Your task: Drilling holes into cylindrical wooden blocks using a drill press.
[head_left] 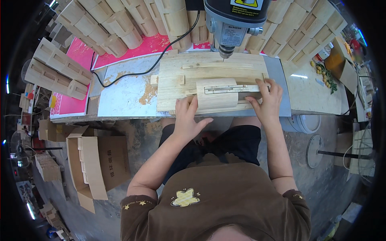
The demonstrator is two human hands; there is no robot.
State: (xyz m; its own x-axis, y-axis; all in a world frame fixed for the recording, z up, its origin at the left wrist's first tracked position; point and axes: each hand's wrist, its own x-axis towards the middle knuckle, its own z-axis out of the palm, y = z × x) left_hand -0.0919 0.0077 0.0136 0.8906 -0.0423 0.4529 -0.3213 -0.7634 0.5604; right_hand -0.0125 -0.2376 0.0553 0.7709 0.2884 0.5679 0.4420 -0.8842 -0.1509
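A pale wooden cylinder (217, 100) with a long slot in its upper side lies on a flat wooden board (171, 72) at the bench's front edge. Along the slot runs a narrow light strip (247, 88), its right end sticking out past the cylinder. My right hand (268, 105) has thumb and fingers closed around that end. My left hand (186, 120) rests its fingertips by the cylinder's left end, thumb spread wide toward me. The hidden fingertips do not show how firmly they touch. Above the board hangs a bench drill (233, 32), its bit pointing down behind the cylinder.
Stacked slotted wooden cylinders (120, 28) stand at the back left, and more (301, 32) at the back right. A black cable (155, 64) crosses the bench. An open cardboard box (98, 164) sits low on the left; a white bucket (303, 123) is under the right side.
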